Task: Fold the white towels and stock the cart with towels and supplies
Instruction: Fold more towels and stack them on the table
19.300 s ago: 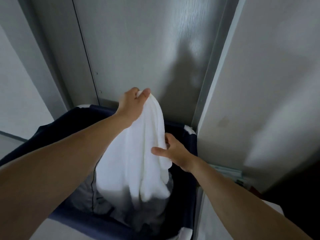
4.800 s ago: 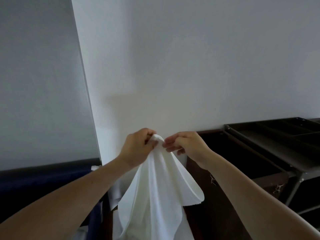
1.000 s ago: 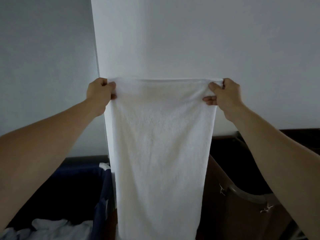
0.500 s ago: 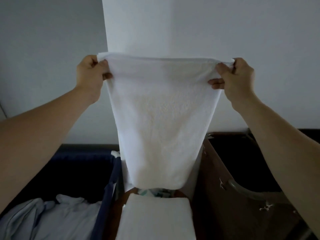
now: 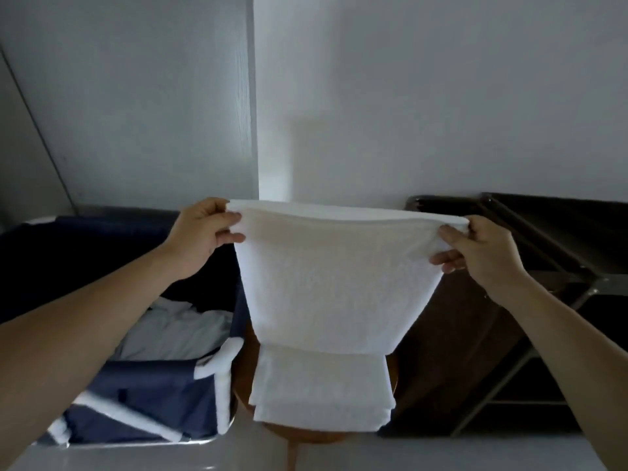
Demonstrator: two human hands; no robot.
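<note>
Corners of a white towel (image 5: 334,283) are pinched along its top edge by both hands, so that the cloth is held spread out and hanging above a stack of folded towels (image 5: 321,392). The grip of the left hand (image 5: 200,236) is clamped on the corner up and to the left of the stack, with the fingers curled round the cloth. The grip of the right hand (image 5: 482,253) is clamped in the same way on the corner up and to the right of the stack. The held towel appears doubled along its top edge. Its lower edge is seen right at the far edge of the stack, and whether the two touch cannot be told. The stack is carried by a round wooden stool (image 5: 306,436). Just left of the stack a blue laundry hamper (image 5: 146,385) with white trim is seen, and pale crumpled linen (image 5: 176,334) is lying inside it. Just right of the stack a brown bag (image 5: 452,334) is hung on a dark cart (image 5: 560,239), whose top tray is seen further right and behind.
</note>
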